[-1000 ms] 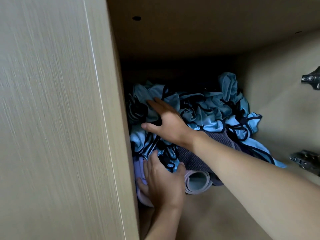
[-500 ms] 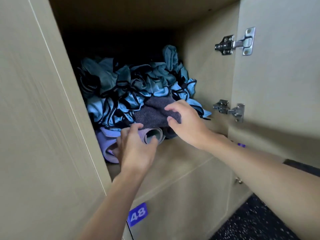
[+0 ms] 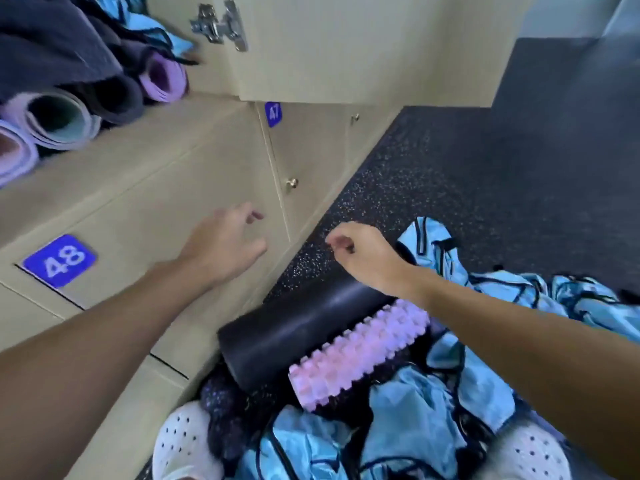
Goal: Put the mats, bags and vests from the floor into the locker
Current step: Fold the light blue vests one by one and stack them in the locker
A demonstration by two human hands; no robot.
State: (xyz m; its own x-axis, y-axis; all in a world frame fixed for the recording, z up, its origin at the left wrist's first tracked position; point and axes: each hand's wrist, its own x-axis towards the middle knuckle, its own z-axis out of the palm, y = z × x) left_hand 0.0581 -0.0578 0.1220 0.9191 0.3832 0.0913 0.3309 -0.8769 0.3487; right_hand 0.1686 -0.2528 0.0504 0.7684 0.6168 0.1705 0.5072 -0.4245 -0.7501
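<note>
The open locker (image 3: 145, 133) at the top left holds rolled purple mats (image 3: 59, 123), a dark towel-like cloth (image 3: 52, 39) and blue vests (image 3: 152, 26). On the floor below lie a black foam roller (image 3: 294, 330), a knobbly pink roller (image 3: 360, 351) and a heap of light blue vests (image 3: 433, 393) with dark trim. My left hand (image 3: 225, 244) hovers empty, fingers loosely apart, in front of the lower locker doors. My right hand (image 3: 367, 254) hangs above the far end of the black roller, fingers curled, holding nothing.
Closed doors numbered 48 (image 3: 59, 259) and 47 (image 3: 273, 114) sit under the open locker, whose door (image 3: 363, 46) swings out at the top. Dark speckled rubber floor (image 3: 485, 168) stretches to the right. White perforated shoes (image 3: 183, 441) stand at the bottom edge.
Both hands have come out of the locker and dropped toward the floor pile. The view has swung down from the locker's inside to the rollers and vests.
</note>
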